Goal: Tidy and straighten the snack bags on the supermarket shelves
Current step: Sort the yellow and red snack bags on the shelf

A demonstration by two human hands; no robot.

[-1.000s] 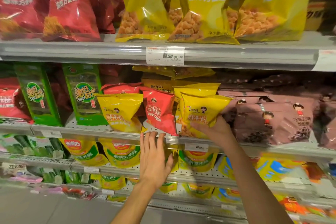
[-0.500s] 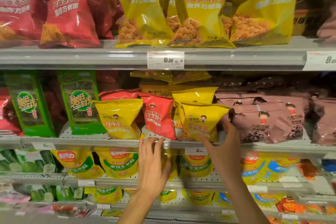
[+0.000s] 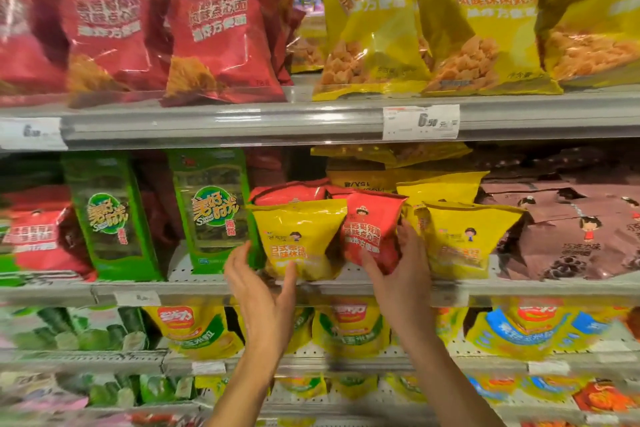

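Gripping red bag (image 3: 372, 232) now; right hand (image 3: 398, 274)

Grey metal shelving (image 3: 242, 121) is seen across the whole frame, tier above tier; a white price label (image 3: 420, 121) is clipped to the upper rail at right of centre, another (image 3: 29, 133) at the left edge; perforated white shelf decking (image 3: 187, 267) is visible at mid-frame; bright reflections are cast along the rails.
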